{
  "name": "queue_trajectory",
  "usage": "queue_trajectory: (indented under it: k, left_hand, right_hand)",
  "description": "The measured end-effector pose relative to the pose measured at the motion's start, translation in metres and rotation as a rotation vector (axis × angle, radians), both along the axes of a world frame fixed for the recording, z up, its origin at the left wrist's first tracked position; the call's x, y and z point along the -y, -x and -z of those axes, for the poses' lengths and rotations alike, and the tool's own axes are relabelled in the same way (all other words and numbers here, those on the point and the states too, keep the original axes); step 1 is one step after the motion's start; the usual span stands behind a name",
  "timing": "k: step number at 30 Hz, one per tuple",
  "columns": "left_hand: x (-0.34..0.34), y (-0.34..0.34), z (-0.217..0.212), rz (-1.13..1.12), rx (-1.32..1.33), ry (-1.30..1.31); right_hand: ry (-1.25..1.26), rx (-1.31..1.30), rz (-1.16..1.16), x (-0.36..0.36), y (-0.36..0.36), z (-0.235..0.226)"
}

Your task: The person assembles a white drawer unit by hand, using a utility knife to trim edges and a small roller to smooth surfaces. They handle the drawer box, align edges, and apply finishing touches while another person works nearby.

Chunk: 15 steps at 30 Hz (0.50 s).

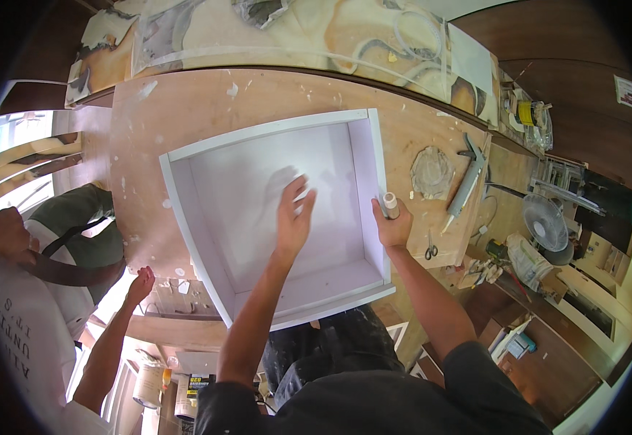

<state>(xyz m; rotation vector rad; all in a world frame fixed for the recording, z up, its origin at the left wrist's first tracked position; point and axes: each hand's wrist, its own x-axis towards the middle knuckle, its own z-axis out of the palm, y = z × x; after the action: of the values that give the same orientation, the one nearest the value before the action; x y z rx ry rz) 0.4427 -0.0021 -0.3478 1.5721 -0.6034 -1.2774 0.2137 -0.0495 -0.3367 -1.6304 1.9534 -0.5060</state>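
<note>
A white drawer box (323, 123), open at the top, lies on the wooden worktable in front of me. My left hand (294, 217) is over its inside, fingers apart and nothing in them. At the box's right wall, my right hand (394, 226) is closed round a short cylindrical thing with a pale round end (390, 201); its lower part is hidden in my grip. To the right of that hand lie a grey caulking gun (467, 185), a pair of dark scissors (431, 250) and a flat, roundish, crusted pale piece (432, 172).
Marbled sheets (316, 32) cover the surface beyond the worktable (142, 145). On the left, another person's hand (140, 284) reaches toward the table edge. A fan (546, 221) stands at the right, past a white sack (530, 257). Cans (149, 384) stand low at the left.
</note>
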Motion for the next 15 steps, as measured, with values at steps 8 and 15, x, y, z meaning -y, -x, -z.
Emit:
queue_trajectory:
  k: [8,15]
  left_hand:
    - [0.119,0.098,0.057,0.023,-0.256,0.031]
    - [0.121,0.115,0.069,0.037,-0.168,0.003]
  right_hand:
    - [0.012,0.061,0.015,0.001,0.007,-0.004]
    - [0.002,0.068,0.000,-0.001,0.008,-0.002]
